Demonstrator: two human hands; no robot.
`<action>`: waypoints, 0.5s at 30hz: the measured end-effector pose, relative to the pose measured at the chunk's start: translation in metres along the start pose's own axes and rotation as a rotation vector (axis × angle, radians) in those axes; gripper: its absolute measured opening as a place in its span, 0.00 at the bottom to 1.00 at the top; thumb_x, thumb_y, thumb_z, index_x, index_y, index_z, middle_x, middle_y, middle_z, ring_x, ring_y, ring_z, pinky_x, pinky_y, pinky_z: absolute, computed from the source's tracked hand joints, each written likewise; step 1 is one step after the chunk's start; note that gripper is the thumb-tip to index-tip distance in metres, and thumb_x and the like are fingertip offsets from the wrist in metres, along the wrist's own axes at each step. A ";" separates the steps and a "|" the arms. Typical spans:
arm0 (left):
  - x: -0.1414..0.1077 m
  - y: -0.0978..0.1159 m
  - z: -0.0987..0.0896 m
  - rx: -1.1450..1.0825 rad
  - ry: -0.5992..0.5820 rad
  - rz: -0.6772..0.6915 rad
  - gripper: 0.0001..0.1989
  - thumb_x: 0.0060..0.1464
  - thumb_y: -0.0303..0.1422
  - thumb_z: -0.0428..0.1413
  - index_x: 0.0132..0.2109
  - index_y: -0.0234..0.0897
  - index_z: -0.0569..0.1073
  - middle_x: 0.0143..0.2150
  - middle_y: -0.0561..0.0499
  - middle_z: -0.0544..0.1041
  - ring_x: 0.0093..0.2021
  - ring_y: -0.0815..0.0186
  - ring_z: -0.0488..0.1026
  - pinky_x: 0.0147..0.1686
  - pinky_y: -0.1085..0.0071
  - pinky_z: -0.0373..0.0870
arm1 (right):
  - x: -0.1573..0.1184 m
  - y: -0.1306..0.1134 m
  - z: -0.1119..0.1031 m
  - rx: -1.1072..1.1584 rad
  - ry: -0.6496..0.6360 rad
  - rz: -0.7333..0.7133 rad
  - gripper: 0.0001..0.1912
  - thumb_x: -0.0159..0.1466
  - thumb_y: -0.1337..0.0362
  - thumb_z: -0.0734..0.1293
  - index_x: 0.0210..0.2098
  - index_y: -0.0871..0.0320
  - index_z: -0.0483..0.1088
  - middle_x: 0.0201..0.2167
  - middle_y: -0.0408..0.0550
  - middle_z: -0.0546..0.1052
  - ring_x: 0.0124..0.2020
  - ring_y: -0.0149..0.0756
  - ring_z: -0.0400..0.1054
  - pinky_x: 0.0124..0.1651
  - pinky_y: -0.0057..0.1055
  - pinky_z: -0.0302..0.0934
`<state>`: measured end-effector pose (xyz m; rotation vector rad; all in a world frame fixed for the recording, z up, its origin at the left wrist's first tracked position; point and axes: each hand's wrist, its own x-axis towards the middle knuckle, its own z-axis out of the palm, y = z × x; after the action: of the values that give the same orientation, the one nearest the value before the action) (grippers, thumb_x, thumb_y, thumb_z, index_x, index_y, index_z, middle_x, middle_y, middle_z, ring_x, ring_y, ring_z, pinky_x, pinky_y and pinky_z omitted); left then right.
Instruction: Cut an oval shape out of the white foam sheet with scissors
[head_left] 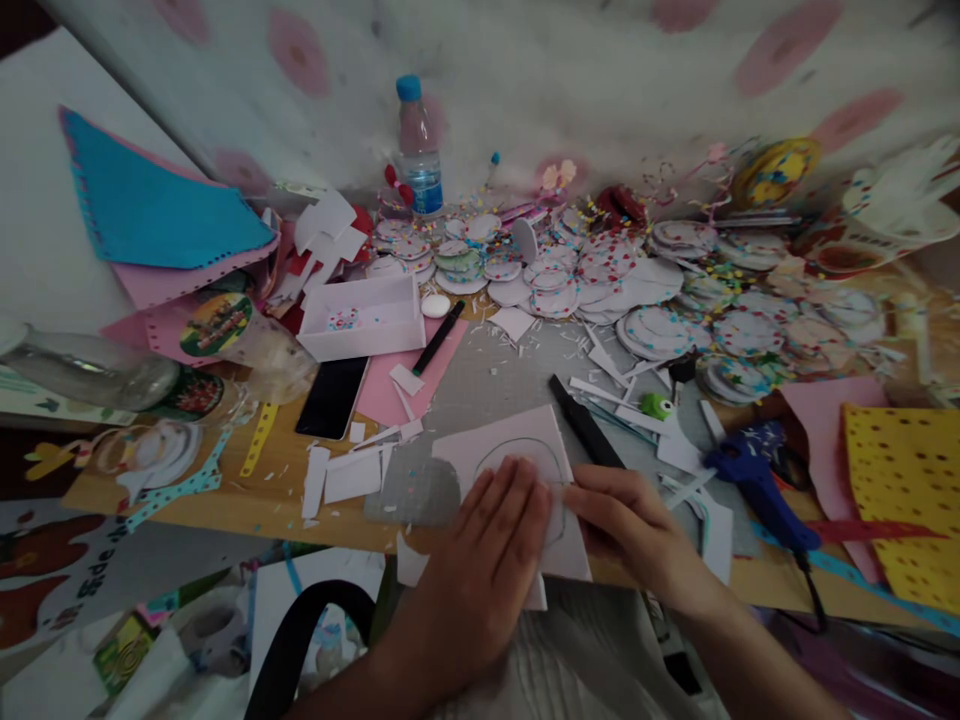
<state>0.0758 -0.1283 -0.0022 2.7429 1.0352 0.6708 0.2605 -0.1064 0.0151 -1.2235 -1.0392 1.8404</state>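
Half-covering drawn circle (546, 460) | left hand (486, 560) | nearby: phone (332, 398), glue gun (766, 488)

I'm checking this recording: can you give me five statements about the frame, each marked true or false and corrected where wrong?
1. The left hand lies on a white sheet with a curved line on it. True.
2. The right hand is holding the blue glue gun. False: it is at the white sheet's right edge; the blue glue gun lies apart.
3. The blue-capped bottle stands upright. True.
4. The phone is right of the white sheet. False: it lies to the left.
5. The white box has small coloured bits inside. True.
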 end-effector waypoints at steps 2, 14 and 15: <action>0.000 0.001 -0.001 -0.031 -0.006 0.003 0.28 0.60 0.18 0.38 0.67 0.21 0.47 0.69 0.35 0.51 0.69 0.52 0.46 0.63 0.54 0.57 | -0.003 0.002 0.001 0.062 0.012 0.032 0.24 0.59 0.47 0.66 0.19 0.56 0.56 0.17 0.36 0.53 0.18 0.25 0.45 0.19 0.25 0.41; -0.002 0.003 0.000 -0.087 0.035 -0.004 0.28 0.62 0.19 0.38 0.68 0.22 0.44 0.70 0.36 0.48 0.69 0.52 0.46 0.63 0.53 0.59 | -0.005 0.003 0.011 0.198 -0.027 0.063 0.23 0.58 0.47 0.66 0.19 0.56 0.56 0.15 0.35 0.52 0.15 0.22 0.40 0.15 0.24 0.34; -0.002 0.003 0.001 -0.086 0.040 -0.007 0.28 0.62 0.19 0.38 0.68 0.22 0.44 0.70 0.36 0.48 0.69 0.52 0.46 0.63 0.53 0.59 | -0.004 0.004 0.011 0.206 -0.035 0.066 0.23 0.58 0.47 0.66 0.20 0.56 0.56 0.15 0.35 0.52 0.15 0.23 0.41 0.15 0.24 0.34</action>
<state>0.0761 -0.1318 -0.0028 2.6612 0.9993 0.7537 0.2511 -0.1147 0.0156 -1.1178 -0.8127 1.9713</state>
